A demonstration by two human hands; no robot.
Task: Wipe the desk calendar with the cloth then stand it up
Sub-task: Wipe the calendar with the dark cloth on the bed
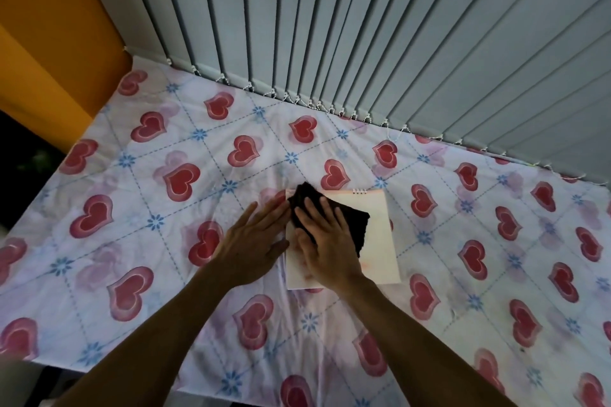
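The desk calendar (pixel 380 251) lies flat on the table, a pale page facing up and its spiral binding at the far edge. A dark cloth (pixel 350 225) lies across its upper left part. My right hand (pixel 325 241) presses flat on the cloth with fingers spread. My left hand (pixel 254 241) rests flat beside the calendar's left edge, fingertips touching that edge, holding nothing.
A sheet printed with red hearts and blue flowers (pixel 165 208) covers the table. Grey vertical blinds (pixel 363 26) hang along the far edge with a bead chain at their foot. An orange wall (pixel 43 43) stands at the left.
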